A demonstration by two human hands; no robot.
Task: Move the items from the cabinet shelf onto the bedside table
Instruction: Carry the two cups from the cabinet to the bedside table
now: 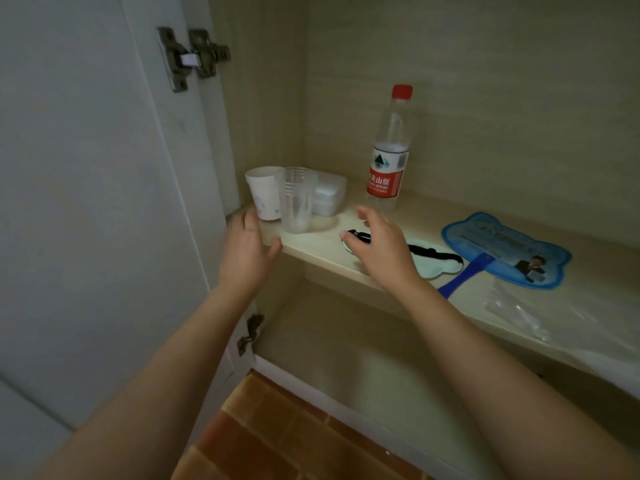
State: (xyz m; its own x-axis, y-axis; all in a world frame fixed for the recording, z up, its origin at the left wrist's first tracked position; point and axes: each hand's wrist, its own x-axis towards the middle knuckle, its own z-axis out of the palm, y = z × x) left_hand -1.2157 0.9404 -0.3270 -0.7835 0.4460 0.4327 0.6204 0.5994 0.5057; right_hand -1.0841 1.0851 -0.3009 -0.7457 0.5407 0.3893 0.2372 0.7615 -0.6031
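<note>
On the cabinet shelf (311, 244) stand a white paper cup (265, 192), a clear plastic cup (298, 202), a translucent lidded box (329, 195) behind them, and a water bottle (388, 157) with a red cap. A pale eye mask (436, 259) with a black strap and a blue cat-shaped hand fan (505, 251) lie flat further right. My left hand (247, 251) is open at the shelf's front edge, just below the two cups. Over the eye mask's left end hovers my right hand (379, 244), fingers spread, holding nothing.
The white cabinet door (86, 202) stands open on the left with metal hinges (192, 57). A crumpled clear plastic bag (519, 313) lies on the shelf at the right. Below the shelf is a lower compartment, and wooden floor (263, 438) shows at the bottom.
</note>
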